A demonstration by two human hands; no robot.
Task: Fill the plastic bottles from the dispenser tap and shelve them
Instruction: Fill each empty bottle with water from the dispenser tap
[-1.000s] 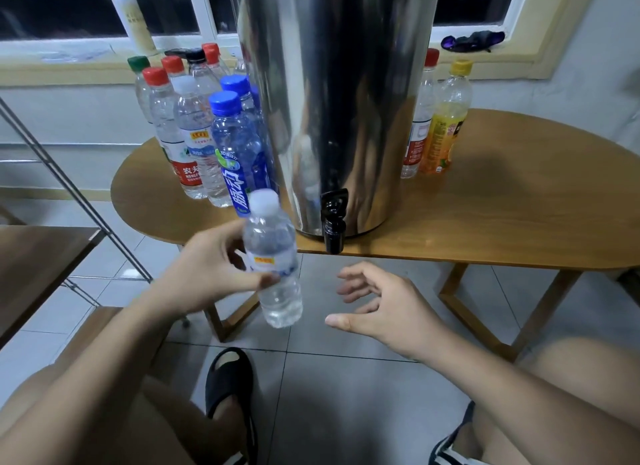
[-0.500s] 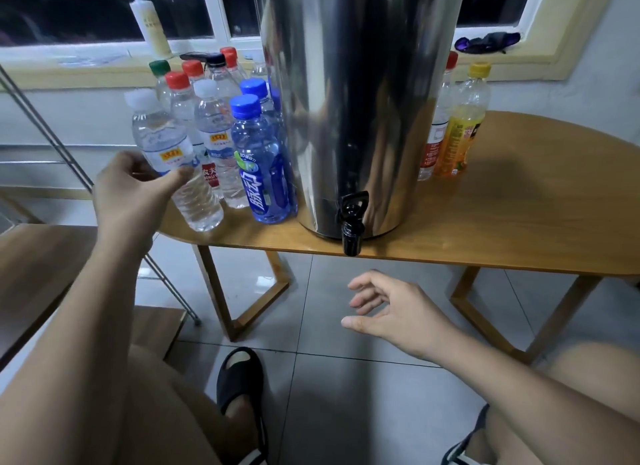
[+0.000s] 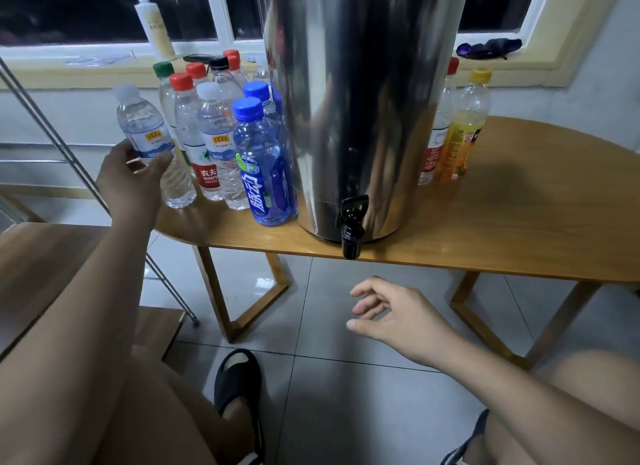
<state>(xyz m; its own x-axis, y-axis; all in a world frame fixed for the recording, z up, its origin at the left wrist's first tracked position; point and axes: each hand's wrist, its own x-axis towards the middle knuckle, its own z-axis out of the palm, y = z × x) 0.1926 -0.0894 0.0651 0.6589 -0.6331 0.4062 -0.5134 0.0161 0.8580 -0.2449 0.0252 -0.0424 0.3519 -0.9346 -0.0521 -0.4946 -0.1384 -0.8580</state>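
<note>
While the left hand (image 3: 133, 184) grips one white-capped bottle (image 3: 147, 138), thumb in front of the label and fingers behind it, that bottle leans at the left end of the surface (image 3: 519, 222), just beside the other bottles. I cannot tell whether its base rests there. The right hand (image 3: 398, 315) hangs below the surface edge with its fingers loosely spread, holding nothing.

One steel dispenser (image 3: 363, 100) stands mid-surface, and its one black tap (image 3: 351, 222) pokes past the edge. To its left are at least nine bottles: two with white caps (counting the held one), one green, one black, two blue in front, and three or four red. The back rows overlap too much for a sure count. To the dispenser's right stand two more, a red-capped bottle (image 3: 440, 132) and a yellow-capped bottle (image 3: 464, 135) with an orange label.

One red label (image 3: 209, 176) reads "农夫 NONGFU". The front blue bottle (image 3: 259, 166) reads "脉动". The yellow badges on the white-capped bottles are too small to read. One wooden shelf (image 3: 41, 256) sits at the left.
</note>
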